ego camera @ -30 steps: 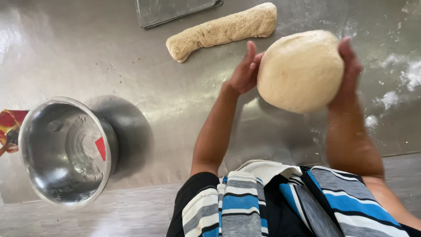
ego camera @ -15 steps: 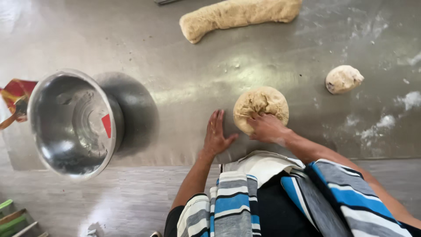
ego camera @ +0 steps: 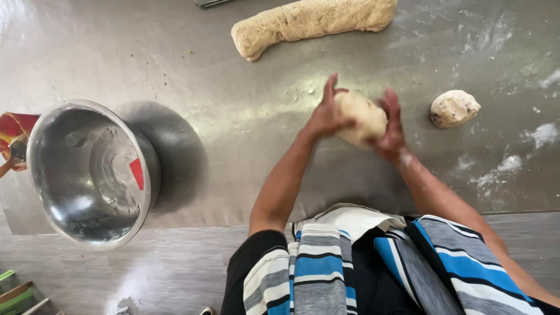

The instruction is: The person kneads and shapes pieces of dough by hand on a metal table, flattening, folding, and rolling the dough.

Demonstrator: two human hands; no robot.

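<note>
A pale round dough ball is held between both of my hands just above the steel table. My left hand cups its left side with fingers up. My right hand presses on its right side. A smaller dough lump lies on the table to the right, apart from my hands. A long dough log lies at the far edge of the table.
A large empty steel bowl stands at the left, near the table's front edge. Patches of flour dust the right side. A red packet pokes out behind the bowl.
One second ago I held a big dough ball up in both hands. Half a second ago my right hand pressed a piece on the table. Both hands now cup that piece.
</note>
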